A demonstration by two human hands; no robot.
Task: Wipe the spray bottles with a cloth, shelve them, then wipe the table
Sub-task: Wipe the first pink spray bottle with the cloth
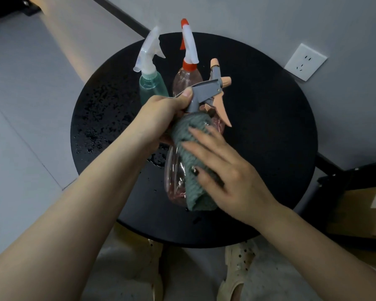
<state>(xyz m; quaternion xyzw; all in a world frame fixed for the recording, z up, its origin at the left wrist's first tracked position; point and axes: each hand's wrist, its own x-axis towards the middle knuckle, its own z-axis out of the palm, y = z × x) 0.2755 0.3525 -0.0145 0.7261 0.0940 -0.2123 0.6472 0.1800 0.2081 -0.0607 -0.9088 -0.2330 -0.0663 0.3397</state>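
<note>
The cloth [191, 161] hides much of the pink bottle [175, 170], whose neck the left hand [161, 114] grips. Right hand [230, 174] presses the cloth, fingers straight and spread. Three spray bottles in all: two stand on the worktop [269, 148], green bottle [150, 85] and orange-capped bottle [188, 77].

both forearms bare, no sleeves showing, left hand [161, 118] with short plain nails, right hand [230, 170] with dark polish on the thumbnail, no rings or watch visible, feet in cream perforated sandals [237, 270], chunky soles
</note>
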